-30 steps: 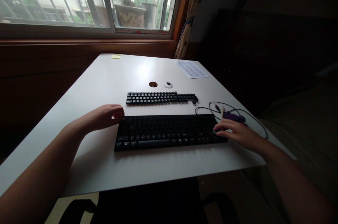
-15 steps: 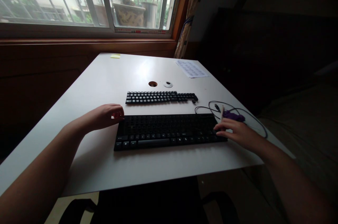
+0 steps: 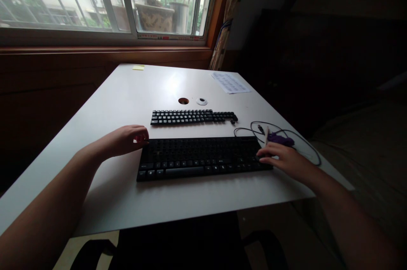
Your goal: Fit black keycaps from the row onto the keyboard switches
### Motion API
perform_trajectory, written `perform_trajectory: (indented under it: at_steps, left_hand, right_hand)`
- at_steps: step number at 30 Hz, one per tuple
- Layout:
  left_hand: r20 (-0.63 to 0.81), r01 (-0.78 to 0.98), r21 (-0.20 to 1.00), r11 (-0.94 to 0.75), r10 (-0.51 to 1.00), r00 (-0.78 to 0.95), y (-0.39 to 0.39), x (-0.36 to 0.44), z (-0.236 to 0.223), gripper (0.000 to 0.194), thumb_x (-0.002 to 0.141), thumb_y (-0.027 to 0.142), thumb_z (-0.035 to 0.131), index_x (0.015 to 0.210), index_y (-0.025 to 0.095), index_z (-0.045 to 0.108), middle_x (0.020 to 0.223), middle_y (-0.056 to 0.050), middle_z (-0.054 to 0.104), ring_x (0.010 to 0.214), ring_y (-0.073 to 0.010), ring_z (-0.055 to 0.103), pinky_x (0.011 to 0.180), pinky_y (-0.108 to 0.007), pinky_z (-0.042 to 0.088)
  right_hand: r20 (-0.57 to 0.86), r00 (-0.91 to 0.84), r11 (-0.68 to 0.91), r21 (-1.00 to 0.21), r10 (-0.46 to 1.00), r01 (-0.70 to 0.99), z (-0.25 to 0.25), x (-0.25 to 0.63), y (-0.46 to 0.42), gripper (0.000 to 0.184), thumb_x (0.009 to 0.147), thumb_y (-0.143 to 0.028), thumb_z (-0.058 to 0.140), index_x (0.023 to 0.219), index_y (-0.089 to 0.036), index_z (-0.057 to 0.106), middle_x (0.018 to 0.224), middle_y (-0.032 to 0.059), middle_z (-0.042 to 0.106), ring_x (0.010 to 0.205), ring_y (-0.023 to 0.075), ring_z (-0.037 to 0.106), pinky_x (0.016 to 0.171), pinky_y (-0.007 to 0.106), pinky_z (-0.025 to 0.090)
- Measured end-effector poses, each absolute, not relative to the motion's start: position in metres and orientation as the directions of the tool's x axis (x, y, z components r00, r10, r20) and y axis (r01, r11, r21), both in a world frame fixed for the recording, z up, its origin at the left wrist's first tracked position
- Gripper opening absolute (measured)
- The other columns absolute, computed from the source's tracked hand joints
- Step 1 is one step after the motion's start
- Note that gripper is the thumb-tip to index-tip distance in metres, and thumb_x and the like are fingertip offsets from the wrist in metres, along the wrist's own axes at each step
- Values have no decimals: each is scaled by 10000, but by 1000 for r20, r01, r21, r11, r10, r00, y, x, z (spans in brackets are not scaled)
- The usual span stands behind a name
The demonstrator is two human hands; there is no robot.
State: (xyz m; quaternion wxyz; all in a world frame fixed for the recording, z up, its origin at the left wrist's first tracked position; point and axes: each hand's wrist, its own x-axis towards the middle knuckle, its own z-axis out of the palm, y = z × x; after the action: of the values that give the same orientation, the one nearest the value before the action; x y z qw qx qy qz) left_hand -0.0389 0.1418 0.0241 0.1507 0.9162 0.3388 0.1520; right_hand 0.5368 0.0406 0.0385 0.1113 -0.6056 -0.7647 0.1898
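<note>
The black keyboard (image 3: 205, 154) lies flat on the white table (image 3: 104, 104), its long axis running roughly from 9 to 3 o'clock, and it spans the gap between the two hands. Taking its centre as the clock face, with 12 toward the window, the left hand (image 3: 135, 137) sits at 10 o'clock, fingers curled at the far corner; whether they grip that edge or only rest there, I cannot tell. The right hand (image 3: 277, 155) is at 3 o'clock, thumb and fingers drawn close over the number-pad end, so it is the nearer one to that side's keys; whether a keycap is pinched between them is hidden. The keyboard looks partly stripped: the two rows toward 6 o'clock carry caps, the long space bar among them, while the area above appears dark and mostly bare. At 12 o'clock, just beyond, stand neat rows of loose keycaps (image 3: 181, 118).
</note>
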Motion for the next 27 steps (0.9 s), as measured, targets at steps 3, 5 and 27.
perform_trajectory:
  at_steps: [3, 5, 27]
  left_hand:
    - [171, 589, 375, -716, 678, 715, 141, -39, 24, 168, 960, 337, 580, 919, 203, 673, 826, -30, 681, 690, -133, 607, 634, -244, 477]
    - [172, 594, 373, -712, 683, 710, 141, -38, 25, 172, 959, 337, 576, 918, 203, 675, 825, -30, 681, 688, -133, 607, 628, -241, 478]
    - [174, 584, 393, -710, 681, 711, 139, -37, 27, 163, 951, 326, 584, 912, 197, 676, 830, -36, 684, 695, -137, 609, 638, -251, 485]
  right_hand:
    - [-63, -252, 211, -374, 966, 903, 40, 531, 41, 259, 878, -470, 639, 949, -254, 763, 979, 64, 687, 873, 260, 658, 813, 412, 504]
    - [-60, -251, 216, -342, 966, 914, 41, 528, 41, 236, 872, -445, 637, 938, -257, 762, 981, 63, 688, 887, 265, 659, 819, 417, 505]
    - [168, 135, 17, -683, 976, 730, -33, 549, 26, 736, 865, -608, 654, 1501, -327, 413, 1399, 109, 485, 1116, 281, 586, 1034, 500, 517]
